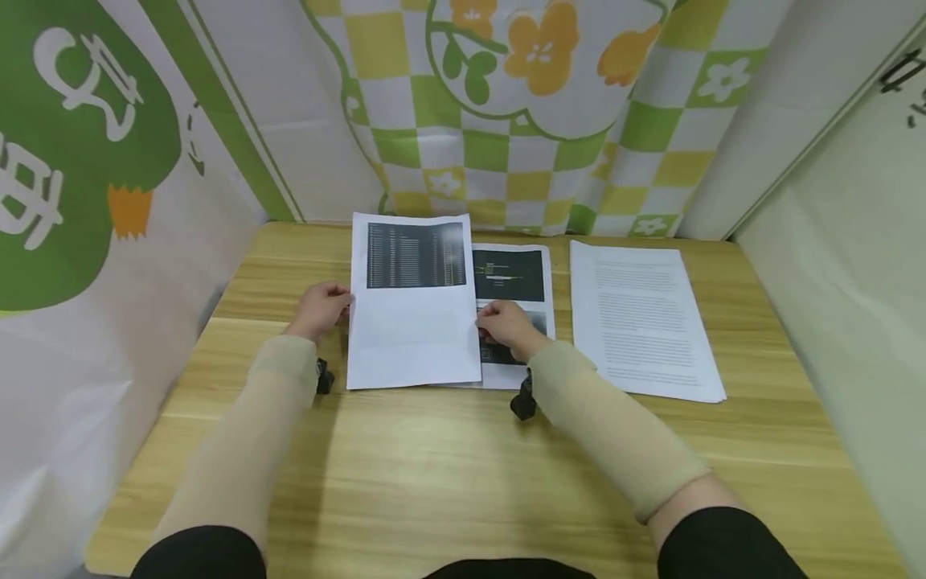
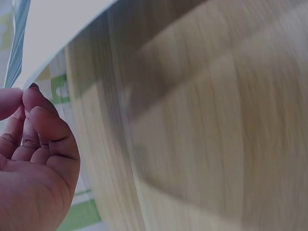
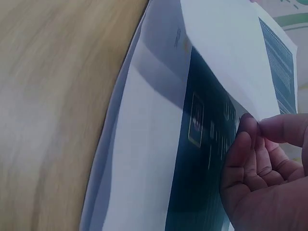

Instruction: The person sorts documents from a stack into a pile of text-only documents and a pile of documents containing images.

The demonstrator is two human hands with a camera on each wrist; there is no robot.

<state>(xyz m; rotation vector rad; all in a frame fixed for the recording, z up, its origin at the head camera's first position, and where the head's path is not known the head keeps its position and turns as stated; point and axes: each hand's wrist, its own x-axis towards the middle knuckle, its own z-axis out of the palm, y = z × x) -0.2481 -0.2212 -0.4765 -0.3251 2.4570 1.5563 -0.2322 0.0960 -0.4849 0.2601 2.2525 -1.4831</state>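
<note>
A white sheet of paper [image 1: 412, 338] with a dark printed table at its top is held between my two hands. My left hand [image 1: 321, 310] pinches its left edge; in the left wrist view the thumb and index finger of that hand [image 2: 38, 159] meet at the paper's edge. The right edge is pinched by my right hand [image 1: 509, 326], also seen in the right wrist view [image 3: 264, 168]. Below and partly hidden by this sheet lies a paper stack [image 1: 514, 375] with dark printed pictures. The held sheet is raised above that stack, its edge bowed.
To the right, a second stack of papers [image 1: 644, 322] with lines of text lies on the wooden table [image 1: 434, 482]. A checkered cloth [image 1: 485, 149] hangs behind the table's back edge. White sheeting with green print [image 1: 79, 338] covers the left side.
</note>
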